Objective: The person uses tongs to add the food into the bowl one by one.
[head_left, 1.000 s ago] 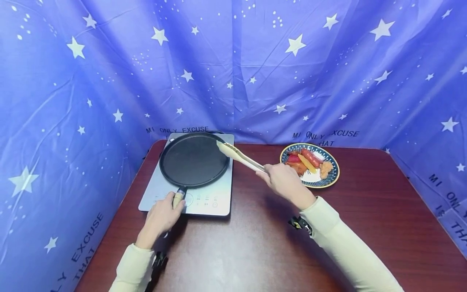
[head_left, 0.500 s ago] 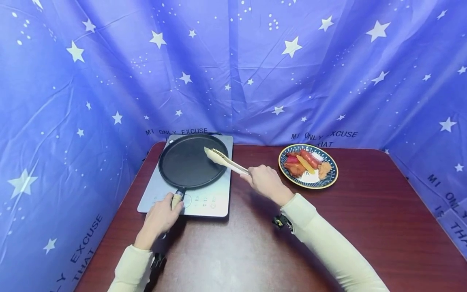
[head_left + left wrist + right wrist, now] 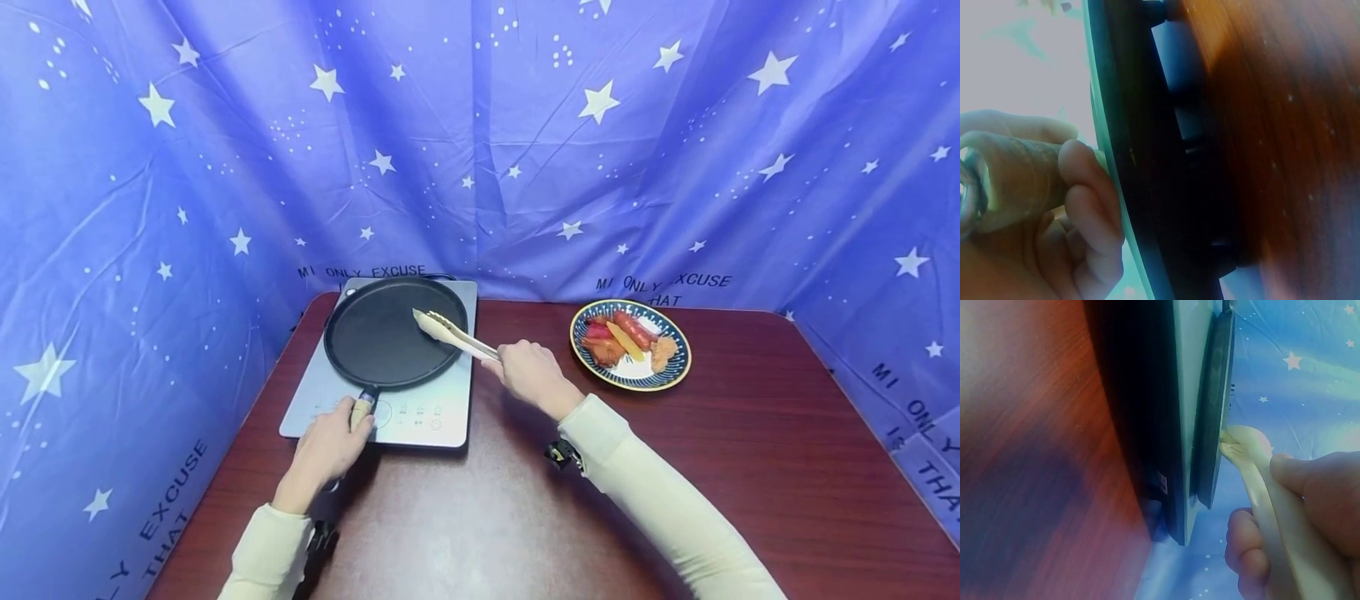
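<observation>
My left hand (image 3: 327, 444) grips the wood-coloured handle (image 3: 362, 410) of a flat black frying pan (image 3: 378, 333). In the left wrist view, fingers curl round that handle (image 3: 1022, 178). The pan sits on a silver induction cooker (image 3: 307, 408). Held in my right hand (image 3: 534, 377) is a pair of tongs (image 3: 450, 332) with cream-coloured heads, which reach over the right half of the pan. In the right wrist view, thumb and fingers hold the tongs (image 3: 1266, 487) from both sides, their heads close together by the pan's edge. I cannot tell whether the tips touch the pan.
A blue-patterned plate (image 3: 678, 371) with a yellow rim stands at the right, bearing sausages (image 3: 633, 330), a yellow strip (image 3: 624, 342) and other fried-looking pieces. Beneath everything is a red-brown wooden table (image 3: 750, 433). Blue star-patterned curtains (image 3: 525, 208) hang behind and at both sides.
My right hand has moved left and slightly toward me, carrying the tongs from the pan's right rim farther over its surface. The left hand keeps its grip on the handle.
</observation>
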A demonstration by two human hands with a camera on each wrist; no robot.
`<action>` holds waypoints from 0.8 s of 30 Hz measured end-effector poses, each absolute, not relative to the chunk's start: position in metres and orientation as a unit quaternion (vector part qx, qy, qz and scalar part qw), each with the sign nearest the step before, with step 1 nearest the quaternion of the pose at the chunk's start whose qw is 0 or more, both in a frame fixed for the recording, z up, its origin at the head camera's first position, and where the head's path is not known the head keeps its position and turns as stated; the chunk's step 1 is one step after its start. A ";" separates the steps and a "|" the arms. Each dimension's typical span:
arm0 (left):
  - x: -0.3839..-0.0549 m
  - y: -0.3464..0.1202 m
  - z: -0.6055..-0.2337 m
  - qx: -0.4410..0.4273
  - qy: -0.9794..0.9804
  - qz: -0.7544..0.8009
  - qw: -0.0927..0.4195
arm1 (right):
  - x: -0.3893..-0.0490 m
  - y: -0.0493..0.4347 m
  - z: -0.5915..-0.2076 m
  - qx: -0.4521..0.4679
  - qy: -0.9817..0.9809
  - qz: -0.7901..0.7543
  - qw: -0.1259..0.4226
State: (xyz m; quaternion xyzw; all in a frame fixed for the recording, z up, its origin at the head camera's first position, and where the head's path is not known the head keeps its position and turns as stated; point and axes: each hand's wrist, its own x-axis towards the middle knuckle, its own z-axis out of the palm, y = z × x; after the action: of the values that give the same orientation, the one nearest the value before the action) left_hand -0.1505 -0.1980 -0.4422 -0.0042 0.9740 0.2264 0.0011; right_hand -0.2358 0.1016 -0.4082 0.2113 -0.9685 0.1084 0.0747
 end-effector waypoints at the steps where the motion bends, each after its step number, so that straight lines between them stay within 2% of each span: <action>1: -0.151 -0.198 -0.443 -0.004 0.974 0.226 0.002 | -0.236 0.100 -0.409 0.210 -0.969 0.107 0.073; 24: -0.150 -0.198 -0.441 -0.002 0.974 0.227 0.004 | -0.249 0.081 -0.408 0.208 -0.973 0.069 0.074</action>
State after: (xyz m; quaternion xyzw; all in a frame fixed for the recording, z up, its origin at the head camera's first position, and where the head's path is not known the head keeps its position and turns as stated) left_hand -0.1495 -0.1980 -0.4414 -0.0021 0.9739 0.2270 0.0040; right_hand -0.2491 0.0810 -0.4083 0.2083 -0.9728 0.0688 0.0740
